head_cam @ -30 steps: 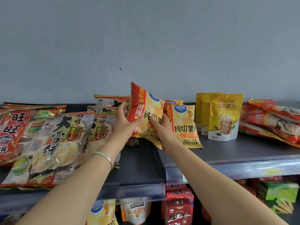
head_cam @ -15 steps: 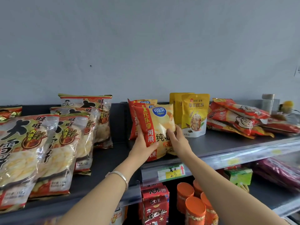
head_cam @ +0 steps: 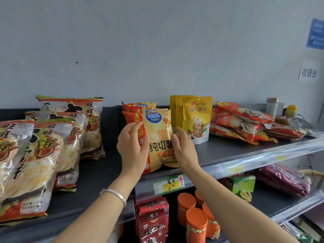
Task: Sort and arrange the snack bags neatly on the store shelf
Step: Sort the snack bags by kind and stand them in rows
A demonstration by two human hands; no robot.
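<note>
A yellow and red chip bag [head_cam: 158,137] stands upright near the front of the grey shelf [head_cam: 245,157], at the head of a row of two matching chip bags [head_cam: 140,106]. My left hand [head_cam: 133,148] grips its red left edge, fingers over the front. My right hand [head_cam: 185,151] presses against its right edge. A silver bracelet sits on my left wrist. The bag's lower corners are hidden behind my hands.
Large rice cracker bags [head_cam: 52,146] lean in rows at the left. Yellow walnut pouches [head_cam: 198,120] stand just right of the chips, beside a pile of red snack bags [head_cam: 245,123]. The lower shelf holds orange canisters [head_cam: 196,221], red boxes [head_cam: 154,218] and a green box [head_cam: 240,185].
The chip bag came down from tilted in the air to standing upright on the shelf in front of the other two. Both hands stayed on it.
</note>
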